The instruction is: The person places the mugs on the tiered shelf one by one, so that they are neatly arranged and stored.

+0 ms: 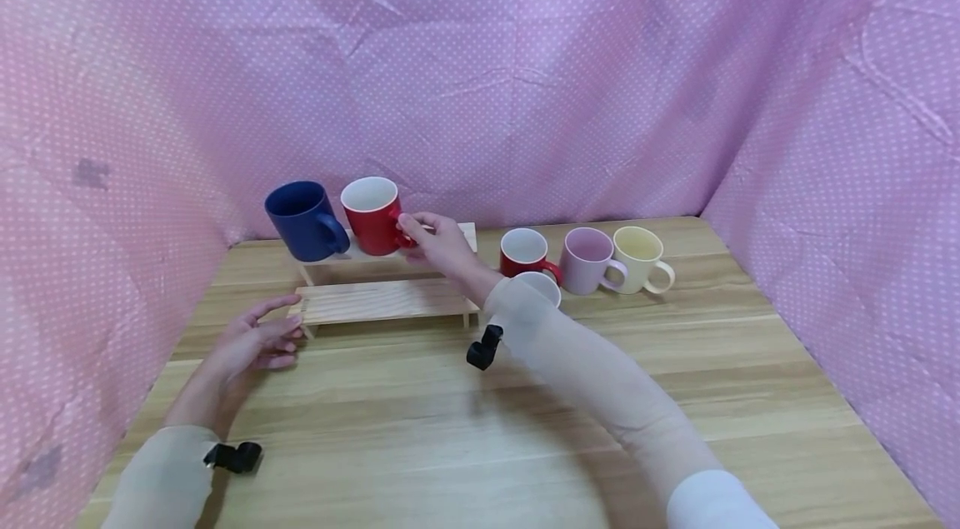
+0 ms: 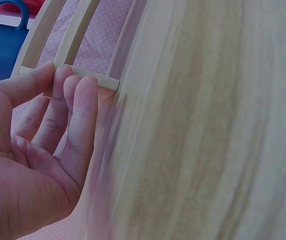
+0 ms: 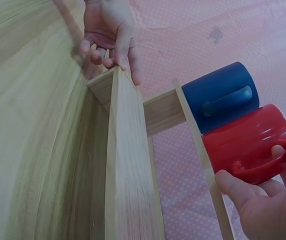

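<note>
My right hand (image 1: 446, 250) pinches the handle of a red mug (image 1: 372, 225) with a white inside. The mug stands upright on the upper step of a two-step wooden rack (image 1: 386, 301). Beside it on the same step is a dark blue mug (image 1: 306, 221), its handle turned toward the red one; the right wrist view shows the two close together. At the left end of the lower step, my left hand (image 1: 258, 337) pinches the rack's corner between thumb and fingers, as the left wrist view also shows (image 2: 48, 130).
Right of the rack, a second red mug (image 1: 523, 247), a lilac mug (image 1: 588, 262) and a pale yellow mug (image 1: 637, 258) stand on the wooden table (image 1: 405, 429). A white-rimmed mug (image 1: 542, 287) is partly hidden by my right forearm. Pink dotted cloth (image 1: 480, 79) hangs around the table.
</note>
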`<state>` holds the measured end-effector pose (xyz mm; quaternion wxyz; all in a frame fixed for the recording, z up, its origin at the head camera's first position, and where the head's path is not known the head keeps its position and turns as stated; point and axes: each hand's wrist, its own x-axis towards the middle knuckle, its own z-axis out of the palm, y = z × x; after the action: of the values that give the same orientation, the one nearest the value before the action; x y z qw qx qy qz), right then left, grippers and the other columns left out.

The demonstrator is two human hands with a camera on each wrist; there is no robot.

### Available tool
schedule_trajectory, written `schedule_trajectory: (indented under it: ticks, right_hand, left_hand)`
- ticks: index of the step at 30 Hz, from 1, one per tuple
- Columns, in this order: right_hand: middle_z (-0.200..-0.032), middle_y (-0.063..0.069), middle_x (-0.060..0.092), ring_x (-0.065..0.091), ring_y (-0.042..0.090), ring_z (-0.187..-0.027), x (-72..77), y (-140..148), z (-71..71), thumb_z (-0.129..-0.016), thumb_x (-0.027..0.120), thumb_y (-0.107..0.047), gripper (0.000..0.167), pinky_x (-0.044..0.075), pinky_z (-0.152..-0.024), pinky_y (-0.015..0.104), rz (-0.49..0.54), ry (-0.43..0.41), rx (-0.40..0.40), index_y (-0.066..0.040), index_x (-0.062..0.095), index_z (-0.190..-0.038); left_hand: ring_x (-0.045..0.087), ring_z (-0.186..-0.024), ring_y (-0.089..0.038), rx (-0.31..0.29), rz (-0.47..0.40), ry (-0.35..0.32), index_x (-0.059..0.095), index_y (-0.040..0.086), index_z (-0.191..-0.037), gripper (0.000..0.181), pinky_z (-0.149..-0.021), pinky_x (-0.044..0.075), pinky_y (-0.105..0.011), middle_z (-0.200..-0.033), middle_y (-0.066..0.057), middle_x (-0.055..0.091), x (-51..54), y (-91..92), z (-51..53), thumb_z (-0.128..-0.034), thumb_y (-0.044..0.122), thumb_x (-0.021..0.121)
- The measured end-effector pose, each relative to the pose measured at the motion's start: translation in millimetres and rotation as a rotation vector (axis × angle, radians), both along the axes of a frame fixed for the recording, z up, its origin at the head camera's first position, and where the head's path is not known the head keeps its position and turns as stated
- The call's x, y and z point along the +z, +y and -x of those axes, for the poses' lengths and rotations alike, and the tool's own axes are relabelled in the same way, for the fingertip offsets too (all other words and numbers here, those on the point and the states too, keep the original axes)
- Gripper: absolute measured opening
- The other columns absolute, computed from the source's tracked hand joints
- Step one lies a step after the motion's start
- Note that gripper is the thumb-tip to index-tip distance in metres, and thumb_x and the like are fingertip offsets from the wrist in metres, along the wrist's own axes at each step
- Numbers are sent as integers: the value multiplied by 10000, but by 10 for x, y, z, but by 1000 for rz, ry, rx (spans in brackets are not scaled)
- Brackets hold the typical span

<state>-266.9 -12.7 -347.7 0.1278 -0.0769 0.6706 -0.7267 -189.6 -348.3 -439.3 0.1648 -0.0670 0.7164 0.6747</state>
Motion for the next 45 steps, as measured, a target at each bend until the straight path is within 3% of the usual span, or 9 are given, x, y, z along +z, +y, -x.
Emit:
schedule_trajectory:
  ticks: [13, 19, 24, 30, 37, 45]
  right_hand:
    - [-1283, 181, 642, 679, 358, -1107, 48, 13, -28, -1063, 564, -273, 367, 549, -968, 509, 14, -21, -8, -28, 605, -1333]
    - [-1306, 182, 632, 656, 328, -1155, 146, 171, -74, -1052, 583, -156, 320, 549, -977, 476, -38, 22, 1, -23, 589, -1343]
    - [-1317, 113, 631, 591, 307, -1240, 218, 447, -150, -1058, 568, -160, 299, 514, -1031, 490, -134, 141, 38, -51, 598, -1335]
    - [-1288, 132, 639, 640, 332, -1156, 247, 853, -301, -1057, 574, -172, 328, 564, -966, 410, -220, 282, 109, -39, 576, -1357]
    - [-1298, 154, 632, 591, 338, -1201, 234, 1395, -500, -1047, 600, -207, 436, 532, -1005, 469, -278, 283, 104, -35, 502, -1436]
    - [-1451, 204, 514, 530, 345, -1290, -52, 1970, -724, -1048, 603, -244, 529, 486, -1066, 438, -375, 273, 29, 10, 433, -1479]
  left_hand:
    - [675, -763, -123, -17, 6, 19, 547, 303, -1379, 421, -730, 638, -376, -926, 7, 732, -11, -16, 2, -990, 250, 698]
    - [673, -754, -119, -14, -9, 19, 538, 295, -1392, 428, -721, 638, -369, -921, 11, 729, 8, -24, -6, -996, 232, 690]
    - [668, -759, -126, -7, 1, 13, 519, 279, -1414, 469, -723, 638, -373, -933, 10, 718, 40, -5, -4, -985, 252, 705]
    - [675, -762, -132, -10, 6, 4, 524, 289, -1418, 467, -724, 638, -378, -933, 5, 727, 27, -7, -17, -988, 240, 700]
    - [678, -762, -134, -21, 18, 6, 541, 314, -1387, 429, -731, 637, -373, -931, 8, 724, 32, -38, -49, -993, 238, 693]
    - [677, -773, -135, -20, 11, 3, 492, 268, -1457, 509, -738, 637, -372, -939, -4, 725, 25, -25, -15, -991, 231, 696]
